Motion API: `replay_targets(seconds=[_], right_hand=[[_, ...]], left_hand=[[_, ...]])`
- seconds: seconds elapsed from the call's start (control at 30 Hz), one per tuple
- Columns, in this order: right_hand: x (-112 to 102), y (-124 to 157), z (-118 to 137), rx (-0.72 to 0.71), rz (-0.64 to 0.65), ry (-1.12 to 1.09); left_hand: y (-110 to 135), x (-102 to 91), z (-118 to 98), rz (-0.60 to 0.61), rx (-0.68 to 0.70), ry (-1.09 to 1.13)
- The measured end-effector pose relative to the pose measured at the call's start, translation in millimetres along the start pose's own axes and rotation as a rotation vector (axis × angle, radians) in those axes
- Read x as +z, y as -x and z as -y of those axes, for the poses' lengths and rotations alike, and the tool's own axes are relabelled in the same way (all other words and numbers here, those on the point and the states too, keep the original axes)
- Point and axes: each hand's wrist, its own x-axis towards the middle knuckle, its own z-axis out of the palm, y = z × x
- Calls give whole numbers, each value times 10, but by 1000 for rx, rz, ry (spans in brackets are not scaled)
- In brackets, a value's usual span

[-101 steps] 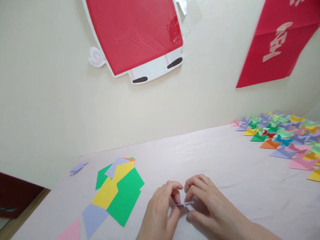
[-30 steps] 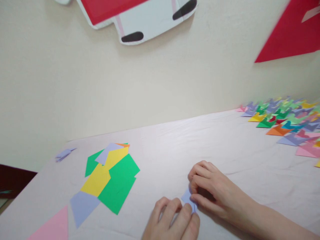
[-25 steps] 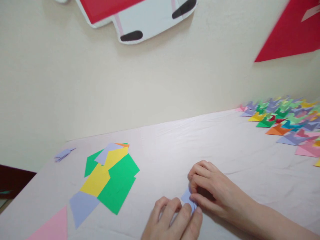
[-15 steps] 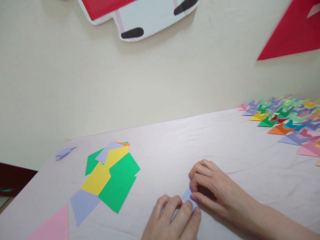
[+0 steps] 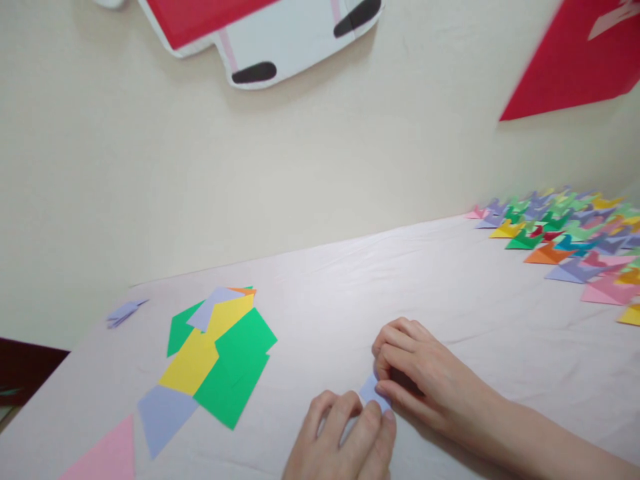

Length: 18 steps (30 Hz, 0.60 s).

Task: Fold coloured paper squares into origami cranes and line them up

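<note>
A small piece of folded lavender paper [image 5: 373,392] lies on the cloth-covered table, mostly hidden under my fingers. My left hand [image 5: 345,433] presses it down from the near side, fingers bent and thumb at its edge. On the far right edge of the paper, my right hand [image 5: 413,373] is curled, its thumb and fingertips closing on it. The folds beneath my hands cannot be made out.
Left of my hands lie loose yellow [image 5: 190,363], green [image 5: 233,387] and lavender sheets [image 5: 165,413], with a pink sheet [image 5: 107,457] nearer. A folded lavender piece [image 5: 125,312] sits far left. Many-coloured folded paper figures [image 5: 550,253] stand in rows at right, along the wall.
The view has shifted slightly, so the table and wall items appear a little further left. Both hands keep nearly the same hold on the lavender paper.
</note>
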Motion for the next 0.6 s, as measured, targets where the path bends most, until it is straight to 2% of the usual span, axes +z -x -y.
replay_targets(seconds=[0.17,0.4,0.6], right_hand=[[-9,0,-3,25,17,-15],[-78,46,-14,139,53,-171],[-64,59,-11,118,51,-163]], left_hand=[[-28,1,-23,-6,-15,-9],[0,7,-40,2,-99,-15],[5,-20,-17,55,-69,-6]])
